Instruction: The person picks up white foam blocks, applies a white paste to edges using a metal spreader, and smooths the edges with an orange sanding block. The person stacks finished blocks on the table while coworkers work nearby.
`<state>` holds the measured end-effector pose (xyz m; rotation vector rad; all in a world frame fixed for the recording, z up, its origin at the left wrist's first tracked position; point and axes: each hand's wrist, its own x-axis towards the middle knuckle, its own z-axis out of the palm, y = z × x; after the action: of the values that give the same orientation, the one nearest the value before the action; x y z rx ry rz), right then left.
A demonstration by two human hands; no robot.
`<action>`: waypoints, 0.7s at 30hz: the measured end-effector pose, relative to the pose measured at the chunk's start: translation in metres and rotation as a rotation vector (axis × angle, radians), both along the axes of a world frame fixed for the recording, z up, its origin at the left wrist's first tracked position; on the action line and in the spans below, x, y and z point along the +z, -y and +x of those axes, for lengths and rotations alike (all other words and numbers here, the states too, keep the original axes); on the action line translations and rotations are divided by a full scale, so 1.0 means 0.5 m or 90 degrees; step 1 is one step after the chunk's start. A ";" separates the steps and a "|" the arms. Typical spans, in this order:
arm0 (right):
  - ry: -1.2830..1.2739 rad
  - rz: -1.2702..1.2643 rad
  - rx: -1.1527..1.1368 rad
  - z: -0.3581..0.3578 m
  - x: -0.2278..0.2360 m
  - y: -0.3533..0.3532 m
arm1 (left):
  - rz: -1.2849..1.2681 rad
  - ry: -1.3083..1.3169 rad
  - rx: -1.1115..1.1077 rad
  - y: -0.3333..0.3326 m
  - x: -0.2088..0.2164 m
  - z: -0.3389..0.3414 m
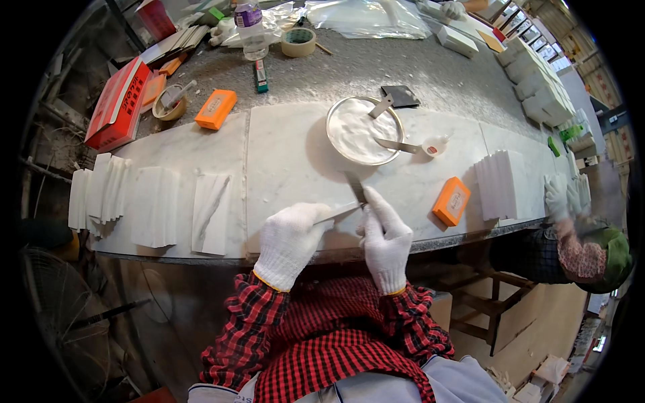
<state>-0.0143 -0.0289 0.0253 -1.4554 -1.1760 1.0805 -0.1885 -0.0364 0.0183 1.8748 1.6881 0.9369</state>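
Both my hands wear white knit gloves and meet over the front edge of the marble-topped table. My left hand (289,243) is closed on a thin white stone tile (340,211), seen nearly edge-on. In my right hand (385,247) is a putty knife (355,187), its dark blade pointing up and slightly blurred, close to the tile's right end. Beyond them stands a steel bowl (330,142) of white paste or powder, with two flat metal blades (381,106) resting in it. Beside the bowl sits a small white cup (434,146).
Stacked white tiles (154,207) stand at left, with another stack (497,185) at right. Orange boxes (451,201), a red carton (119,104), a tape roll (298,42) and a bottle (250,30) lie around. A co-worker's gloved hand (557,197) is at far right.
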 end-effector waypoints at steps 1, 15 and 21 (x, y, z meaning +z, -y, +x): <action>-0.002 -0.026 -0.006 0.008 0.005 -0.006 | 0.001 -0.003 0.004 0.001 -0.003 -0.003; 0.060 0.070 0.012 -0.014 -0.017 -0.011 | 0.013 -0.021 -0.008 -0.002 -0.001 -0.001; -0.001 0.047 -0.002 -0.015 -0.023 -0.004 | 0.017 -0.012 -0.013 -0.004 0.002 -0.002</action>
<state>-0.0216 -0.0267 0.0138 -1.3987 -1.2001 1.0264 -0.1895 -0.0347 0.0192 1.9200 1.6712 0.9402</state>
